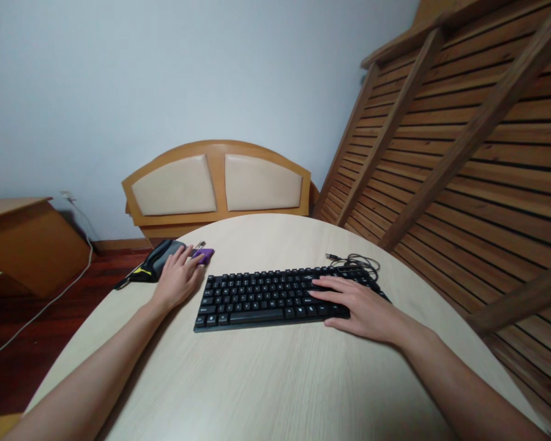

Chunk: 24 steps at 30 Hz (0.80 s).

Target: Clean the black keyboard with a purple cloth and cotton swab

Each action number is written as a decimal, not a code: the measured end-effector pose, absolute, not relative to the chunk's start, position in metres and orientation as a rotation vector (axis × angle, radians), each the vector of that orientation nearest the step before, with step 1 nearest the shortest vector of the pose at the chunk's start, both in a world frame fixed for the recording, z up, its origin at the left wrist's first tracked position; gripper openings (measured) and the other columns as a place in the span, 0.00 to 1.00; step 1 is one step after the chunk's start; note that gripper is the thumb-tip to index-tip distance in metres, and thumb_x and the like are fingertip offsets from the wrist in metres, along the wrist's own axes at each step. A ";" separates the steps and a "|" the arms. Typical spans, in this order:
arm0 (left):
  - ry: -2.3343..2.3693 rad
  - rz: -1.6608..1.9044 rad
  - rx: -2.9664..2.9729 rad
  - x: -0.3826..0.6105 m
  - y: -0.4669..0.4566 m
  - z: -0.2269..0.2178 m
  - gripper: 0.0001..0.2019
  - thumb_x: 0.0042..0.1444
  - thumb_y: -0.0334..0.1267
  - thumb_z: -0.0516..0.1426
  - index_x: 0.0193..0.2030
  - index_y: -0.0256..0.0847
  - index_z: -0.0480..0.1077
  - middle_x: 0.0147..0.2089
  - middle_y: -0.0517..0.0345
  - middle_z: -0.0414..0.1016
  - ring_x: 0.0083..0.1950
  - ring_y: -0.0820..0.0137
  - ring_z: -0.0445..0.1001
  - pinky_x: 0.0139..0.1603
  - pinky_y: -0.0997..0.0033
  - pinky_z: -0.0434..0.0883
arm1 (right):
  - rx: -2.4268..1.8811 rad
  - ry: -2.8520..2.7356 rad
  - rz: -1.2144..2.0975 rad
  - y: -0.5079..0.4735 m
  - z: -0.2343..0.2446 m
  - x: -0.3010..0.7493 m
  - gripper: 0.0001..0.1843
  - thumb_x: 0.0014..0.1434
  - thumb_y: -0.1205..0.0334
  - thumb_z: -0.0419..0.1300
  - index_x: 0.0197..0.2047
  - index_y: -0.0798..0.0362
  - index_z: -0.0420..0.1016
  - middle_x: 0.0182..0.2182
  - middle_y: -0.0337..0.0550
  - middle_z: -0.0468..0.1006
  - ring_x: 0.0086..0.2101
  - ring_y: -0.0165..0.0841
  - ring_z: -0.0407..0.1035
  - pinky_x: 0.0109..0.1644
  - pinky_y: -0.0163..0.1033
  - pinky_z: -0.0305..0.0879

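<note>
A black keyboard (257, 300) lies flat across the middle of the round table. My right hand (360, 306) rests on its right part, fingers stretched out over the keys and thumb at the front edge. The keyboard's black cable (360, 262) lies coiled behind it, with a plug at its left end. Left of the keyboard, my left hand (180, 277) lies with its fingers extended. Its fingers reach over the edge of a grey and black pouch-like item (158, 260) with a yellow mark, and touch or nearly touch a small purple object (205, 255). A small cable end (200, 245) shows beside the purple object.
The pale round table (275, 386) has its curved edge on both sides. Behind it stands a wooden headboard (220, 184) with cream panels. A slatted wooden frame (463, 141) leans at the right. A wooden desk (22, 239) and a white cord (50, 300) are at the left.
</note>
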<state>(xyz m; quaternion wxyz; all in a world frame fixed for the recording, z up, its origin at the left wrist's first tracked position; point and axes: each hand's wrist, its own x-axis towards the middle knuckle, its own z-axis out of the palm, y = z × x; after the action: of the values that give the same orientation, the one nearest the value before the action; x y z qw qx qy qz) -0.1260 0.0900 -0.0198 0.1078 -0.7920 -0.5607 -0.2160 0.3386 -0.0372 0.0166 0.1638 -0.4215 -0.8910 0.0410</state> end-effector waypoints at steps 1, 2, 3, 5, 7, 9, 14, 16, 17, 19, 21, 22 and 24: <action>-1.630 -0.583 -2.392 -0.123 0.089 -0.021 0.24 0.68 0.47 0.46 0.60 0.42 0.75 0.72 0.45 0.62 0.75 0.46 0.51 0.70 0.38 0.54 | -1.208 -2.541 0.121 -0.037 0.017 0.338 0.30 0.60 0.54 0.68 0.65 0.41 0.71 0.66 0.45 0.69 0.64 0.49 0.63 0.67 0.62 0.61; -1.619 -0.537 -2.443 -0.122 0.089 -0.023 0.23 0.69 0.48 0.46 0.59 0.44 0.76 0.71 0.47 0.64 0.75 0.46 0.51 0.70 0.37 0.53 | -1.215 -2.543 0.124 -0.038 0.017 0.338 0.30 0.60 0.54 0.68 0.65 0.40 0.71 0.66 0.45 0.69 0.64 0.49 0.63 0.67 0.62 0.61; -1.610 -0.500 -2.483 -0.121 0.089 -0.023 0.23 0.69 0.48 0.46 0.58 0.46 0.77 0.70 0.48 0.65 0.75 0.47 0.51 0.70 0.37 0.53 | -1.223 -2.545 0.126 -0.038 0.018 0.338 0.30 0.60 0.54 0.68 0.65 0.40 0.71 0.66 0.45 0.68 0.64 0.49 0.63 0.67 0.62 0.61; -1.601 -0.460 -2.537 -0.122 0.088 -0.023 0.23 0.69 0.48 0.45 0.58 0.45 0.76 0.69 0.47 0.67 0.75 0.48 0.53 0.70 0.37 0.53 | -1.243 -2.551 0.128 -0.038 0.018 0.337 0.30 0.60 0.53 0.68 0.65 0.41 0.71 0.66 0.45 0.68 0.64 0.49 0.62 0.67 0.61 0.61; -1.593 -0.465 -2.564 -0.123 0.088 -0.022 0.23 0.69 0.47 0.45 0.59 0.44 0.76 0.67 0.46 0.69 0.73 0.50 0.58 0.71 0.38 0.52 | -1.260 -2.552 0.134 -0.038 0.018 0.337 0.31 0.59 0.53 0.68 0.65 0.41 0.71 0.67 0.45 0.68 0.64 0.49 0.62 0.67 0.61 0.61; -1.572 -0.489 -2.586 -0.121 0.087 -0.019 0.22 0.68 0.45 0.46 0.58 0.43 0.76 0.66 0.45 0.72 0.70 0.52 0.64 0.71 0.38 0.52 | -1.264 -2.539 0.146 -0.039 0.018 0.337 0.30 0.59 0.54 0.68 0.65 0.41 0.71 0.67 0.45 0.68 0.64 0.48 0.63 0.67 0.60 0.61; -1.511 -0.550 -2.641 -0.113 0.083 -0.011 0.18 0.66 0.41 0.49 0.52 0.44 0.78 0.59 0.48 0.78 0.65 0.55 0.71 0.71 0.44 0.56 | -1.287 -2.524 0.190 -0.040 0.021 0.336 0.30 0.60 0.54 0.68 0.64 0.39 0.72 0.66 0.44 0.68 0.64 0.48 0.64 0.67 0.60 0.62; -1.507 -0.586 -2.645 -0.109 0.081 -0.008 0.17 0.65 0.41 0.50 0.49 0.45 0.79 0.56 0.50 0.80 0.62 0.56 0.74 0.69 0.48 0.60 | -1.311 -2.529 0.194 -0.042 0.023 0.336 0.30 0.59 0.55 0.68 0.64 0.38 0.72 0.66 0.43 0.69 0.63 0.48 0.65 0.66 0.59 0.64; -1.514 -0.609 -2.638 -0.108 0.080 -0.007 0.17 0.65 0.42 0.50 0.47 0.45 0.80 0.54 0.50 0.81 0.61 0.56 0.75 0.68 0.50 0.63 | -1.326 -2.531 0.193 -0.042 0.024 0.337 0.30 0.59 0.55 0.68 0.64 0.38 0.72 0.66 0.43 0.69 0.62 0.48 0.65 0.65 0.59 0.64; -1.551 -0.662 -2.604 -0.106 0.079 -0.006 0.16 0.65 0.43 0.51 0.45 0.45 0.80 0.52 0.51 0.82 0.57 0.57 0.78 0.64 0.54 0.68 | -1.366 -2.535 0.186 -0.044 0.026 0.337 0.31 0.59 0.56 0.68 0.65 0.39 0.71 0.67 0.43 0.67 0.62 0.48 0.65 0.65 0.58 0.65; -1.609 -0.716 -2.558 -0.105 0.077 -0.005 0.15 0.64 0.44 0.52 0.45 0.46 0.80 0.51 0.52 0.83 0.53 0.56 0.79 0.58 0.57 0.72 | -1.413 -2.534 0.174 -0.045 0.028 0.339 0.34 0.58 0.57 0.67 0.67 0.40 0.68 0.68 0.43 0.64 0.63 0.48 0.64 0.65 0.58 0.65; -1.638 -0.738 -2.538 -0.104 0.076 -0.005 0.14 0.64 0.45 0.53 0.45 0.46 0.79 0.51 0.53 0.83 0.52 0.56 0.80 0.55 0.58 0.74 | -1.434 -2.532 0.169 -0.045 0.028 0.339 0.35 0.58 0.58 0.67 0.68 0.41 0.67 0.69 0.44 0.63 0.64 0.49 0.63 0.65 0.58 0.64; -1.690 -0.763 -2.513 -0.103 0.073 -0.005 0.13 0.62 0.45 0.55 0.44 0.46 0.79 0.49 0.53 0.83 0.48 0.56 0.81 0.49 0.59 0.75 | -1.469 -2.528 0.156 -0.047 0.029 0.341 0.38 0.56 0.60 0.66 0.69 0.43 0.66 0.70 0.45 0.61 0.65 0.49 0.62 0.66 0.58 0.63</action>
<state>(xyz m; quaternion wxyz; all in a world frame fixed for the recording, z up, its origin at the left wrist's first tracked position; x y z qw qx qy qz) -0.1026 0.0732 -0.0049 0.0089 -0.8046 -0.5411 -0.2444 0.3409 -0.0469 0.0294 0.1064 -0.4989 -0.8585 0.0530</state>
